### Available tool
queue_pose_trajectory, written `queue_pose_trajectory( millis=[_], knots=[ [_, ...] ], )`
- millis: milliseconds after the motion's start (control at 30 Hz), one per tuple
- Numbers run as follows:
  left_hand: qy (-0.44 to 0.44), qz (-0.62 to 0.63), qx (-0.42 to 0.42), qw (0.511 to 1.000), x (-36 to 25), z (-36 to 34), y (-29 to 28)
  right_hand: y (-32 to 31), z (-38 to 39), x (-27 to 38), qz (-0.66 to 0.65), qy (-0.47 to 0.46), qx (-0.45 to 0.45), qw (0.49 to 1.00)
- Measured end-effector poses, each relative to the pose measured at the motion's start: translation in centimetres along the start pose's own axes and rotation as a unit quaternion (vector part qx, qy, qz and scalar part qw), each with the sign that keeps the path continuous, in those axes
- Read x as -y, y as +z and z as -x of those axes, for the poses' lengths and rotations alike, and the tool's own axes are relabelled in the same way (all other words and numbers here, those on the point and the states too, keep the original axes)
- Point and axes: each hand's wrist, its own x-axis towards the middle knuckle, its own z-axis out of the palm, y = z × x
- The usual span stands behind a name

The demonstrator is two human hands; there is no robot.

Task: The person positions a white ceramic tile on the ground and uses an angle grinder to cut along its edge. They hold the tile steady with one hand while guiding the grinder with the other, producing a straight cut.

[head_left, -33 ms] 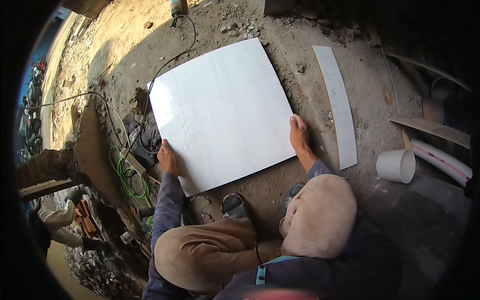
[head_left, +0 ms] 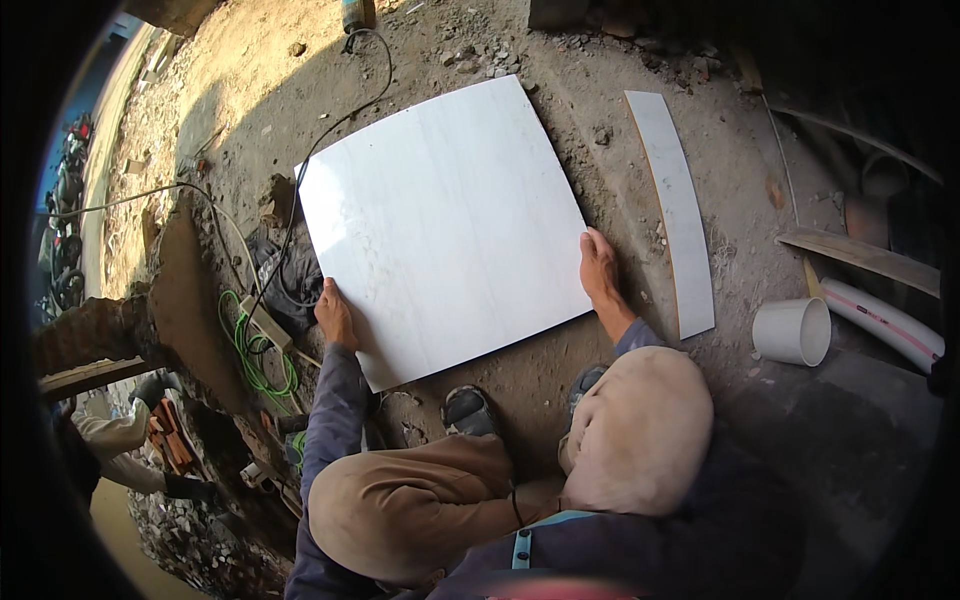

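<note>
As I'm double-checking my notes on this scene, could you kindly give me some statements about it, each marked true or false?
1. The left hand and right hand are at opposite edges of a large white panel. True.
2. A red cord lies looped to the left of the panel. False: the looped cord there is green.
3. A narrow white strip lies to the right of the panel. True.
4. The right hand wears a glove. False: it is bare.
5. The strip overlaps the panel. False: bare ground separates them.
6. An open white cylinder is to the right of both hands. True.
</note>
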Motion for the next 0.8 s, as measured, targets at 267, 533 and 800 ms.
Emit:
queue_pose_trajectory(
  millis=[267, 533, 800],
  knots=[
    [0.020, 0.017, 0.001, 1.000, 0.3, -0.1, -0.2, -4.0, -1.6, 0.6, 0.073, -0.070, 0.094, 0.990],
    [0.006, 0.037, 0.008, 0.999, -0.9, 0.0, 0.0, -16.7, -0.5, 0.9, 0.427, -0.103, -0.195, 0.877],
    [-0.005, 0.033, 0.026, 0.999, -0.7, -0.5, -0.8, -19.3, 0.8, -2.8, 0.443, -0.008, -0.076, 0.893]
  ],
)
